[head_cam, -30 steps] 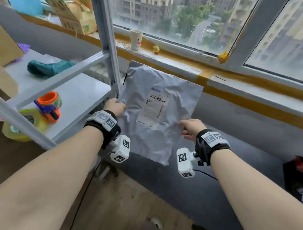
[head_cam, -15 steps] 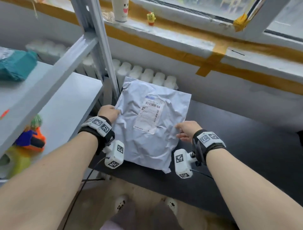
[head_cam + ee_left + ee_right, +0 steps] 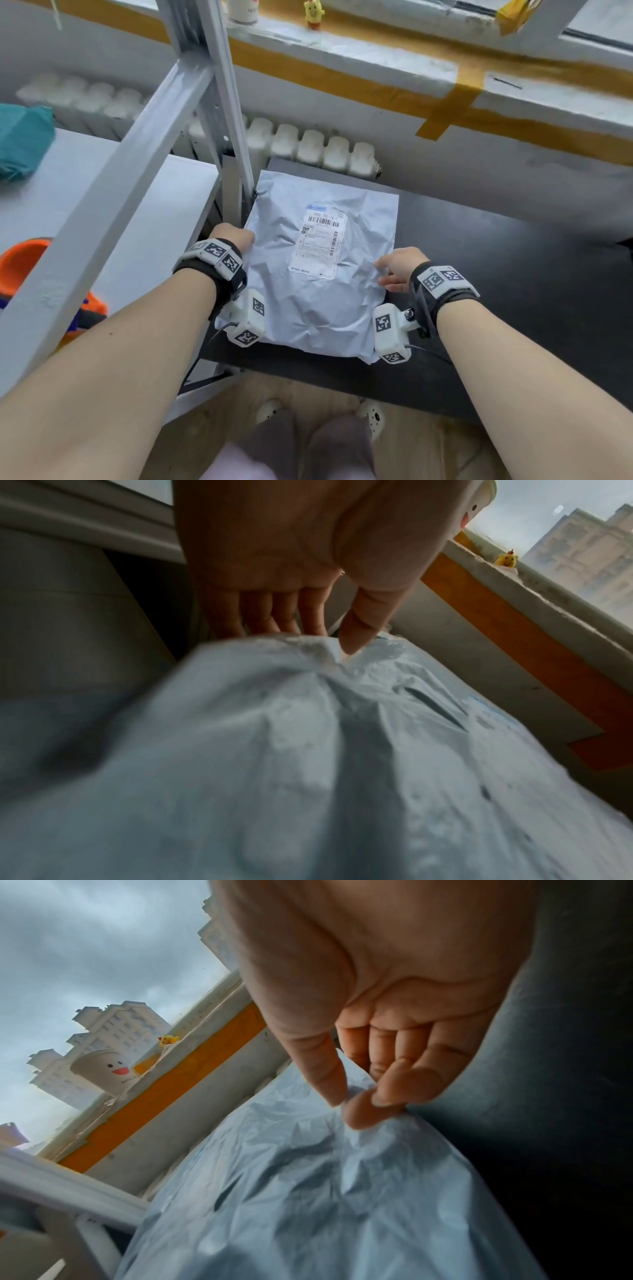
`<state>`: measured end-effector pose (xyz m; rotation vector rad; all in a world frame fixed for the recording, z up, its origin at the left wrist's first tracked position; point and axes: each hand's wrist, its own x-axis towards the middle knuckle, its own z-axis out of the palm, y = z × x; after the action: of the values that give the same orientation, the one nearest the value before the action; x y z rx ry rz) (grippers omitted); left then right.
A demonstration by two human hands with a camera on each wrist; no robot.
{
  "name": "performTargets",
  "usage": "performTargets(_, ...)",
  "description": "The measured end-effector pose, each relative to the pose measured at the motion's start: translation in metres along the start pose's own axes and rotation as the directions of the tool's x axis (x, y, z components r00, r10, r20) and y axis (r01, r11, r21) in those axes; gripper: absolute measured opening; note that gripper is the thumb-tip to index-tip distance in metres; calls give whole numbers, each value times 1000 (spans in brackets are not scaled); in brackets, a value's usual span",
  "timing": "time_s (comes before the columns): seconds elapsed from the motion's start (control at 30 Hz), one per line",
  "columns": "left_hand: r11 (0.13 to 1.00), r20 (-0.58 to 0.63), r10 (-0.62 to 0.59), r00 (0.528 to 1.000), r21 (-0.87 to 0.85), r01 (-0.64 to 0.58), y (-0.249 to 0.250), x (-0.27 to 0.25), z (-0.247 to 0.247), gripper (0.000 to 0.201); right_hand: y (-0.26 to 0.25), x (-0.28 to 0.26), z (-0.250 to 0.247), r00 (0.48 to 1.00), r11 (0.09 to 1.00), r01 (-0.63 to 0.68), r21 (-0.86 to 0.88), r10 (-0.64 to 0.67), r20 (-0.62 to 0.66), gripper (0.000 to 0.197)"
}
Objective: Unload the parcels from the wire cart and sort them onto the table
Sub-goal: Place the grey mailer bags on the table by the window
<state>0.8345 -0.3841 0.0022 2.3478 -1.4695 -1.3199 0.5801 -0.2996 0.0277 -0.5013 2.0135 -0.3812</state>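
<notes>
Both hands' pinching grip on the grey parcel (image 3: 318, 274), fingertips (image 3: 363, 1112) clear only from the wrists.

Both forearms are extended forward from the lower corners of the frame, converging toward its centre. The left hand (image 3: 234, 236) is closed with thumb and fingers pinched on the parcel (image 3: 322, 270). The right hand (image 3: 399, 267) is likewise pinched, thumb against curled fingertips (image 3: 363, 1115).
</notes>
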Motion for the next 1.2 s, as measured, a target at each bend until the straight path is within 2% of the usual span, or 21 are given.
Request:
performTargets(0.07,998,-39,29,999,-60,-31,5,0,0,12,0,-1,0,1000,1000,1,2,-1,-9,6)
performTargets(0.13,993,-77,62,995,-98,-70,11,-4,2,12,2,-2,-3,999,1000,24,2,-24,-30,9)
performTargets(0.23,992,-157,79,984,-81,-92,19,-11,3,45,4,-9,-12,998,999,50,-1,-50,-42,16)
performTargets(0.33,979,-164,180,970,-65,-192,36,-21,1,43,6,-19,-25,990,995,101,3,-100,-96,21)
performTargets(0.47,938,-86,340,936,-32,-344,75,-51,11,41,14,-36,-50,934,934,248,-257,-301,-194,32)
performTargets(0.57,871,14,490,871,22,-491,113,-82,35,39,23,-55,-69,876,857,269,-439,-407,-260,41)
performTargets(0.67,757,131,618,775,163,-632,145,-123,68,42,40,-73,-92,814,765,201,-612,-478,-330,47)
performTargets(0.83,410,267,793,547,430,-804,181,-199,118,45,83,-102,-142,773,721,38,-692,-459,-437,49)
performTargets(0.93,243,341,833,436,483,-841,192,-238,144,48,116,-114,-172,775,757,-14,-654,-405,-485,49)
performTargets(1.0,189,392,822,413,497,-847,199,-263,161,48,141,-124,-192,772,791,-30,-611,-369,-517,49)
performTargets(1.1,163,462,783,415,492,-855,207,-303,190,43,183,-139,-225,768,837,-41,-545,-323,-553,49)
performTargets(1.2,110,491,782,384,498,-860,209,-352,227,41,231,-154,-261,757,872,-52,-486,-283,-589,48)
